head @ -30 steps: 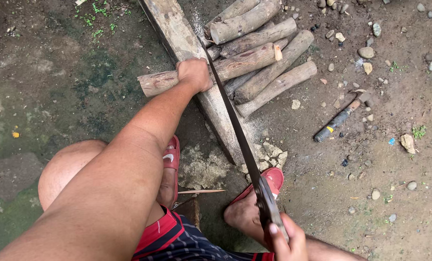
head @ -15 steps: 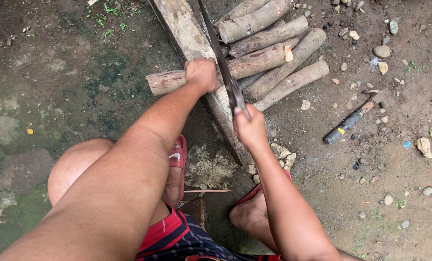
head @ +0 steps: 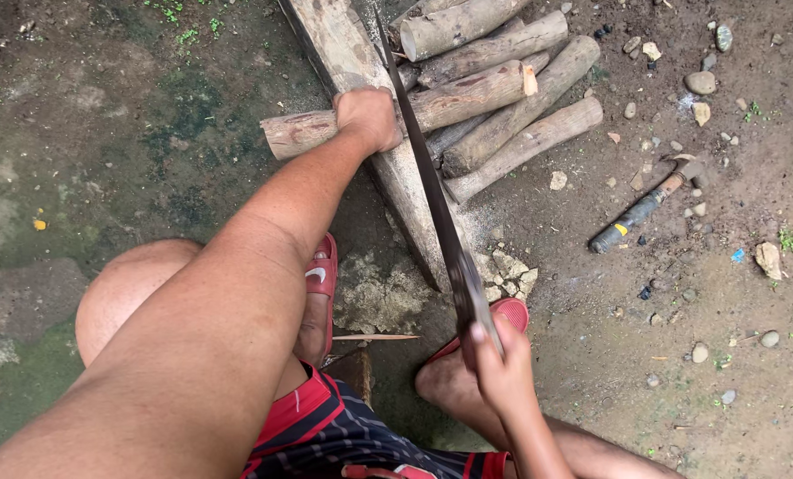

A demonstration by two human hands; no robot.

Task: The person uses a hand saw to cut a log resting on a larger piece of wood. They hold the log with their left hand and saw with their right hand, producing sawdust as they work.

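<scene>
My left hand (head: 367,117) presses down on a short round log (head: 467,96) that lies crosswise over a long pale beam (head: 352,62) on the ground. My right hand (head: 501,365) grips the handle of a long dark saw (head: 432,186), pulled back near my right foot. The saw's blade runs from my right hand up across the log, just right of my left hand. Pale sawdust (head: 378,297) lies on the ground below the beam.
Several cut logs (head: 520,124) are stacked to the right of the beam. A hammer (head: 642,211) lies on the stony dirt at right. My feet in red sandals (head: 324,275) stand by the beam. Mossy ground lies at left.
My right hand has pulled the saw back toward my body, from close to the log to near my right foot. My left hand stays on the log.
</scene>
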